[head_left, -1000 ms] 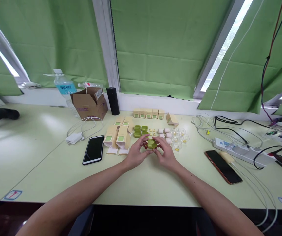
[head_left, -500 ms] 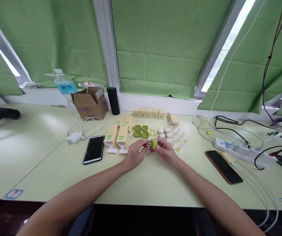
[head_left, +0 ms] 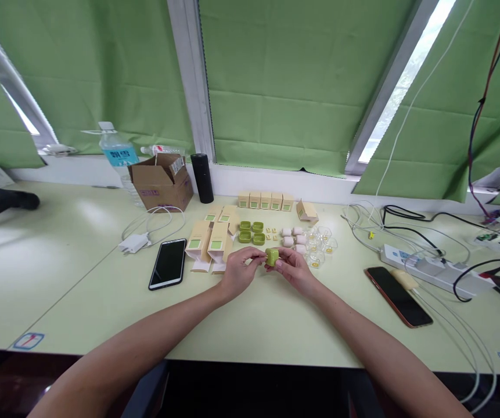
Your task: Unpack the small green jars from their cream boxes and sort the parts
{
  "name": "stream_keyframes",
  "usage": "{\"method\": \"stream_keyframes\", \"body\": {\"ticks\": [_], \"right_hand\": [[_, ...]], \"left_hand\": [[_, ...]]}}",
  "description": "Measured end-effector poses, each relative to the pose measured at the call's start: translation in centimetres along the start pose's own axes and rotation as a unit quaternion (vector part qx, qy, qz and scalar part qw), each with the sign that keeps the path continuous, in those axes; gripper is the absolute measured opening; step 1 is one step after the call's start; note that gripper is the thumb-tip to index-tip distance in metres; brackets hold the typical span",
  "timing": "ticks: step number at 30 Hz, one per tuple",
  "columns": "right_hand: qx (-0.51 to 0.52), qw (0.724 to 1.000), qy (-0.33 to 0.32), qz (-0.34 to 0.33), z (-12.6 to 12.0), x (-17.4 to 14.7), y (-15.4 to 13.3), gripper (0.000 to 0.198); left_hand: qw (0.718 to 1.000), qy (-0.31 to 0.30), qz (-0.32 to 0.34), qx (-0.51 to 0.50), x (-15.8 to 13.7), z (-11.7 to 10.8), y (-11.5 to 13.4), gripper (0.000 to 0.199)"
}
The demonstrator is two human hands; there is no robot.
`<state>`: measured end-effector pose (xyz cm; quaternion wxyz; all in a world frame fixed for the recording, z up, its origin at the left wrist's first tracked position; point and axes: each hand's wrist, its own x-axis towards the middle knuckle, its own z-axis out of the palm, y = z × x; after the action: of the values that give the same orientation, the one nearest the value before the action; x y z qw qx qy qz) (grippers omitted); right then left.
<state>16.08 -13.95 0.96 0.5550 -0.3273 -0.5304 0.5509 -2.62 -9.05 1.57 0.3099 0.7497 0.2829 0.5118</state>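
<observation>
In front of me my right hand holds a small green cup-shaped piece by its right side, fingers closed on it. My left hand pinches at the piece's left side, on a small cream loop-shaped handle that its fingertips now mostly cover. Just beyond my hands lie several small green square trays and several tiny yellow parts. Pale pink rounded pieces and clear plastic cups sit to the right of these.
Opened cartons lie left of the trays; a row of small boxes stands behind. A phone is at left, another phone at right beside a power strip. A brown cardboard box and black cylinder stand at the back.
The green piece has turned slightly in my fingers, and the cream loop at its left is now mostly hidden. Both hands stay nearly in place; the view has shifted slightly.
</observation>
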Motion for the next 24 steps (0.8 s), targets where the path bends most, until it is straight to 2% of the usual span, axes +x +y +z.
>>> {"method": "stream_keyframes", "body": {"ticks": [6, 15, 21, 22, 24], "right_hand": [[-0.025, 1.0, 0.0, -0.006, -0.06, -0.08, 0.04, 0.041], [-0.051, 0.999, 0.0, 0.004, -0.43, 0.03, 0.16, 0.042], [-0.062, 0.998, 0.015, -0.012, -0.32, 0.09, 0.15, 0.043], [-0.071, 0.997, 0.026, -0.02, -0.29, 0.07, 0.11, 0.045], [-0.111, 0.991, 0.058, -0.044, -0.21, -0.05, -0.09, 0.047]], "left_hand": [[0.999, -0.002, -0.022, -0.035, 0.06, 0.0, 0.03, 0.014], [0.997, -0.031, -0.022, -0.063, 0.06, -0.14, -0.34, 0.017], [0.995, -0.023, -0.056, -0.081, 0.04, 0.2, -0.21, 0.007], [0.994, -0.025, -0.067, -0.087, 0.04, 0.26, -0.15, 0.012], [0.991, -0.038, -0.083, -0.098, 0.03, 0.3, -0.07, 0.035]]}}
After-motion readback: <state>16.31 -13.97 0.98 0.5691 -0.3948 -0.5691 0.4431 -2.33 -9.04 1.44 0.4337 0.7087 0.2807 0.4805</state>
